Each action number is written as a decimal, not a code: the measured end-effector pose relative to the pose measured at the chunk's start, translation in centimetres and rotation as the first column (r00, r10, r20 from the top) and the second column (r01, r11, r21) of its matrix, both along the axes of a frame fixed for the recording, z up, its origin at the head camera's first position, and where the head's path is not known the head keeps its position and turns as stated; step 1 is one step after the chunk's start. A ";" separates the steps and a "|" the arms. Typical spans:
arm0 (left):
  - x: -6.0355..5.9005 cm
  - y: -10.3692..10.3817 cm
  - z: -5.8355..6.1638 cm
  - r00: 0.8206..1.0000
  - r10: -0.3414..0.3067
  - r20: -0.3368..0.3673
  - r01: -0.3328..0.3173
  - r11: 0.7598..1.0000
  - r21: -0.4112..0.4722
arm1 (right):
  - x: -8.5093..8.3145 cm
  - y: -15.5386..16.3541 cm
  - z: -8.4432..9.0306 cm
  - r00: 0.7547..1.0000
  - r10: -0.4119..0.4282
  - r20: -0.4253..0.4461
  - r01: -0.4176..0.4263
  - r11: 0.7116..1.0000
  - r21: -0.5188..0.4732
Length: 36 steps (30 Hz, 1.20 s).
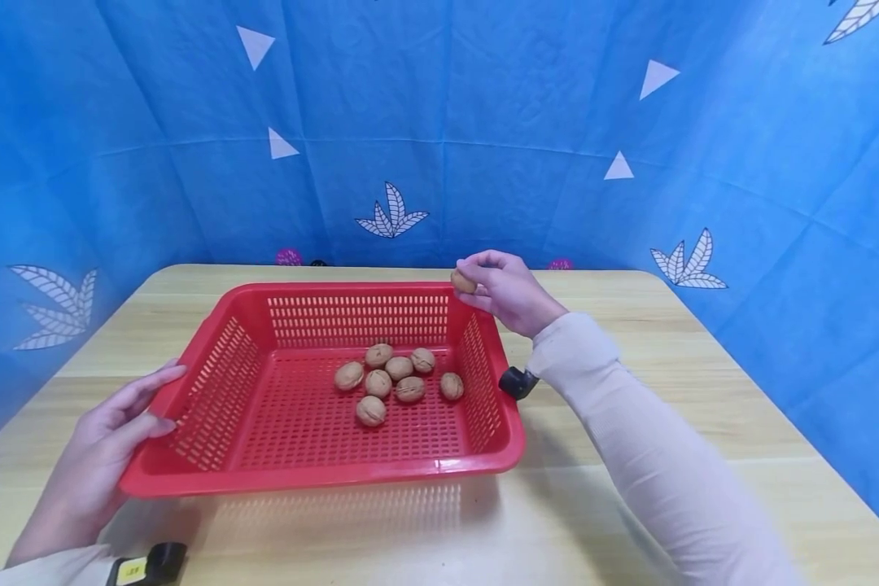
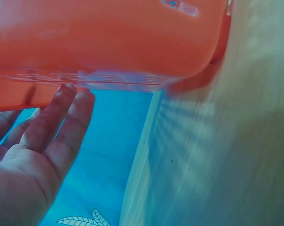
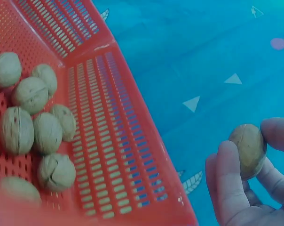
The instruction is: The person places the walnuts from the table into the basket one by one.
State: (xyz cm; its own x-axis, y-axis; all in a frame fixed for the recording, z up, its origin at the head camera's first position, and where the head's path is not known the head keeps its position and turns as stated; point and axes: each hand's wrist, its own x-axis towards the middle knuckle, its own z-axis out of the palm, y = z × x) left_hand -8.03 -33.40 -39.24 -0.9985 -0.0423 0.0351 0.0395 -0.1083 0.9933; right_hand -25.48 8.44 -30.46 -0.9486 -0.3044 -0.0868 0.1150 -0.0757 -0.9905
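A red plastic basket (image 1: 315, 480) with slotted walls holds several walnuts (image 1: 378, 383), gathered toward its right half. My left hand (image 1: 102, 456) grips the basket's left rim, thumb over the edge. In the left wrist view its fingers (image 2: 76, 113) reach against the outer wall. Just past the far right corner, my right hand (image 1: 513, 297) pinches a single walnut (image 1: 463, 282) between thumb and fingers. The right wrist view shows that walnut (image 3: 249, 150) outside the basket wall, held at the fingertips.
Pale wood tabletop (image 1: 666, 391) lies under the basket and extends to the right. A blue cloth (image 1: 439, 106) with leaf and triangle prints hangs behind the table and along both sides.
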 end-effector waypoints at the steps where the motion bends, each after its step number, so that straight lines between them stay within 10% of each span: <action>1: 0.0 0.0 0.0 1.000 -0.001 -0.004 0.002 1.000 0.004 | 0.0 -0.3 0.0 1.000 -0.001 0.002 0.001 1.000 -0.005; 12: 0.5 0.3 0.0 0.993 0.060 0.105 -0.049 0.993 -0.103 | 0.7 -3.3 -0.3 0.999 0.022 0.031 -0.020 0.999 -0.046; 36: 0.2 0.2 -0.2 0.997 0.046 0.059 -0.043 0.997 -0.057 | 1.3 -9.2 0.3 0.997 0.076 0.021 -0.073 0.992 -0.107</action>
State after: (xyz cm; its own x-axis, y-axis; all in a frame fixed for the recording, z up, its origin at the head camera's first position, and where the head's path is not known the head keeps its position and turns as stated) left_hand -7.84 -33.16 -39.44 -0.9961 -0.0862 -0.0211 -0.0166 -0.0522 0.9985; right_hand -24.13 -0.75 -30.19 -0.9209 -0.3826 -0.0740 0.1490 -0.1701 -0.9741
